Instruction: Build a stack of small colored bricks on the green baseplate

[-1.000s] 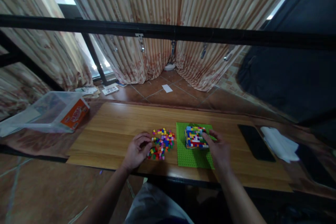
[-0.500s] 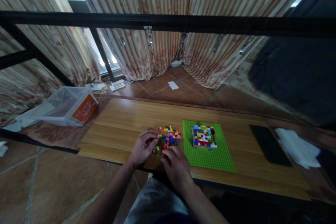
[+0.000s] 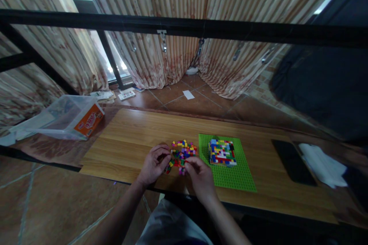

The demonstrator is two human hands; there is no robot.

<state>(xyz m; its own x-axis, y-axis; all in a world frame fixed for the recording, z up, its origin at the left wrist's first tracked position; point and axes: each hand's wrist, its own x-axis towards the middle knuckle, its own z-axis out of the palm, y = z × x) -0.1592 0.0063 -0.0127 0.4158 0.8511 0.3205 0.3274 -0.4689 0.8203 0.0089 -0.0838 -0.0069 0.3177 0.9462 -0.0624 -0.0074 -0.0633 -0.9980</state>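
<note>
One lap in pale grey cloth (image 3: 172, 224) showed nearest, below the edge of a long wood-grained tabletop (image 3: 135, 130). Over that edge came the person's bare left hand (image 3: 154, 164), fingers curled and thumb drawn in towards them, at the left side of a loose heap of small multicoloured plastic bricks (image 3: 184, 153); whether it gripped a brick could not be told. The bare right hand (image 3: 201, 178) was at the heap's near right side, thumb and forefinger brought close together among the pieces; a brick between them could not be made out for certain.

Just right of the heap lay a bright green studded plastic baseplate (image 3: 232, 178), bearing on its farther part a blocky build of multicoloured bricks (image 3: 222, 152), apart from both hands. Farther right was a flat black rectangular slab (image 3: 293, 162).

Off the tabletop's left end stood a clear plastic bin (image 3: 63, 118) with an orange label (image 3: 89, 120). Beyond, a white card (image 3: 188, 95) lay on brown floor tiles (image 3: 175, 103), before striped beige curtains (image 3: 178, 0).
</note>
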